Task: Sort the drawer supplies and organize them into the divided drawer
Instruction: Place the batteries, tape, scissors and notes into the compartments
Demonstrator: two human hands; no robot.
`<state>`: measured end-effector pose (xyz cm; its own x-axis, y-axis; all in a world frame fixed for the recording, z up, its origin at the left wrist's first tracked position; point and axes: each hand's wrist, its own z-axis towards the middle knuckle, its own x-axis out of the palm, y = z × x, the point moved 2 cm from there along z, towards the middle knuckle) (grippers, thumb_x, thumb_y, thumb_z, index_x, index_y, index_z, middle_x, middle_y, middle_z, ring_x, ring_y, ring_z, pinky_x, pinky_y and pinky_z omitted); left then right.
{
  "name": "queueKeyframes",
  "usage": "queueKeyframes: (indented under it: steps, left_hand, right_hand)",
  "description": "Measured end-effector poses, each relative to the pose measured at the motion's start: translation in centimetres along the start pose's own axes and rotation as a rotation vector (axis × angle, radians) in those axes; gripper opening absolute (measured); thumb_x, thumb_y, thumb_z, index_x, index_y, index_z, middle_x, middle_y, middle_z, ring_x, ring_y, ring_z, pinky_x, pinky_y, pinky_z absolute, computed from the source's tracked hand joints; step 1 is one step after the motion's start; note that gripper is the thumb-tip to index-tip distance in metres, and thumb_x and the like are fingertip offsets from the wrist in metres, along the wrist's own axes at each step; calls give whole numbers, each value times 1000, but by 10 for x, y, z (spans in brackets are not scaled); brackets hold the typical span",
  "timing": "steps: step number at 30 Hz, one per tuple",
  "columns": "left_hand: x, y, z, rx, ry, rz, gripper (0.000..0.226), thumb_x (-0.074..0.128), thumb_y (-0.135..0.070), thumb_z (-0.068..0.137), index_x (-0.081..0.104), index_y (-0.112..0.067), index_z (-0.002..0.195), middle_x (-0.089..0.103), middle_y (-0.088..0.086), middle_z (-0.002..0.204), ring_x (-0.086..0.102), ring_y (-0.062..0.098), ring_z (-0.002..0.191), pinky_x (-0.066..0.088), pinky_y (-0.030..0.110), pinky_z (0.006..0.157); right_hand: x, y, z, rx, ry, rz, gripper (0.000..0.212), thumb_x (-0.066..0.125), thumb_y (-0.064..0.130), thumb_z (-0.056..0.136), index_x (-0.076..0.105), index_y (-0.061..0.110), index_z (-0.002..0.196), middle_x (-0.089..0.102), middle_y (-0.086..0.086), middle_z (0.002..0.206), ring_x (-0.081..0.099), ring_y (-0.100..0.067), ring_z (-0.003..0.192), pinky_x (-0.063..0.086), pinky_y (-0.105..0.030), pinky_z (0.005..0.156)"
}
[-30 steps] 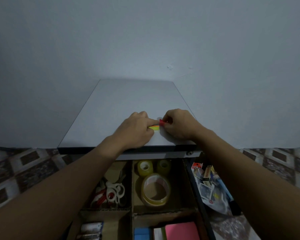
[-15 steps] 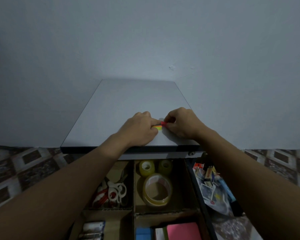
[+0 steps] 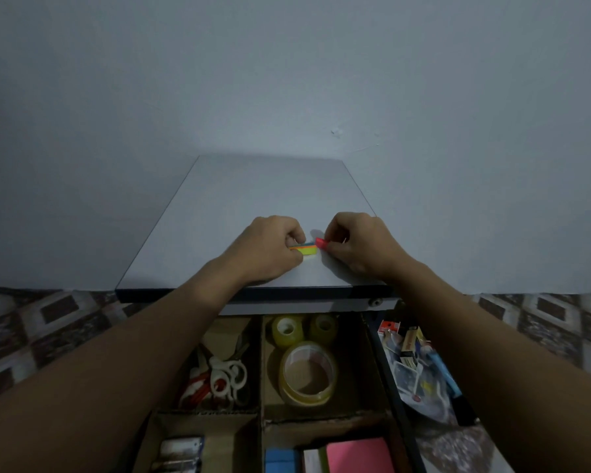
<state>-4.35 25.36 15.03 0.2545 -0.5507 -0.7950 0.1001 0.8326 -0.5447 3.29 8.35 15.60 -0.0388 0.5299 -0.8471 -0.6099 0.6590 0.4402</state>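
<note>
A small multicoloured stack of sticky flags [image 3: 308,249] lies on the grey cabinet top [image 3: 263,196]. My left hand [image 3: 270,249] holds it between fingers and thumb. My right hand [image 3: 354,244] pinches its red end piece [image 3: 320,243] with curled fingers. Below, the divided drawer [image 3: 261,370] stands pulled out. One compartment holds white and red scissors [image 3: 219,378], another holds tape rolls [image 3: 307,372], and the front one holds a pink notepad [image 3: 357,455] and a blue block [image 3: 281,460].
A clear plastic bag of mixed supplies [image 3: 420,370] lies on the patterned floor to the right of the drawer. A silver item [image 3: 180,454] sits in the front left compartment. A plain wall rises behind the cabinet.
The red end piece has lifted slightly away from the stack in my right hand's pinch. My left fingers have curled tighter over the stack. Both hands stay in the same place.
</note>
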Motion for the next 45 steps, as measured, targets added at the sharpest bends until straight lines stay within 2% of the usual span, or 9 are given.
queueKeyframes:
  steps: [4,11,16,18,21,27,32,41,45]
  left_hand:
    - [-2,-5,1,27,3,26,18,66,-11,85,76,-19,98,68,-7,94,60,9,81,49,22,70]
    - [-5,-10,5,-25,-17,43,19,69,-9,84,79,-18,98,71,-4,96,61,7,79,51,22,71]
    - [-4,-18,5,-72,3,53,18,70,-9,80,79,-19,92,70,-3,93,63,10,78,58,29,70]
    - [-3,-19,5,-86,9,66,18,69,-9,80,78,-19,92,69,-4,92,62,10,75,54,26,64]
    - [-3,-19,5,-96,-4,66,16,71,-12,80,79,-21,90,69,-4,91,63,10,76,56,29,67]
    - [-1,-20,3,-88,-30,84,12,70,-15,84,78,-21,90,70,-4,89,63,13,78,54,29,70]
    - [-1,-21,5,-80,8,91,15,69,-14,88,78,-19,99,70,-3,97,62,11,83,49,25,71]
    - [-9,-14,-5,-121,61,81,15,64,-12,87,74,-22,92,65,-8,91,56,6,79,40,17,62]
    - [-16,-10,-16,-131,98,87,15,64,-14,86,74,-24,90,66,-10,90,57,5,79,40,18,61]
  right_hand:
    - [-3,2,-3,-5,11,7,6,74,22,85,71,22,80,72,2,83,60,-10,77,36,-8,59]
    - [-3,9,-4,20,21,-2,5,74,22,84,74,18,80,72,-2,84,64,-15,80,53,-28,70]
    - [4,16,-2,58,-2,-14,13,75,27,83,73,16,78,70,-4,82,62,-16,77,39,-18,54]
    - [5,17,-1,84,-6,-9,14,75,28,84,72,16,78,70,-5,84,62,-16,81,40,-20,59]
    - [5,19,-1,106,-5,-5,14,74,29,85,72,17,78,71,-5,87,63,-17,85,42,-23,66]
    - [9,20,0,125,-26,-37,21,73,31,84,61,26,67,69,-6,88,64,-20,82,45,-27,64]
    - [10,20,0,139,-37,-52,23,70,34,88,73,13,95,70,-9,97,65,-23,91,54,-31,75]
    - [4,21,-8,161,26,-49,15,68,26,89,77,16,95,72,-7,96,65,-19,86,53,-30,71]
    - [1,22,-18,153,40,-45,13,67,24,88,76,16,94,71,-4,95,61,-15,83,45,-24,67]
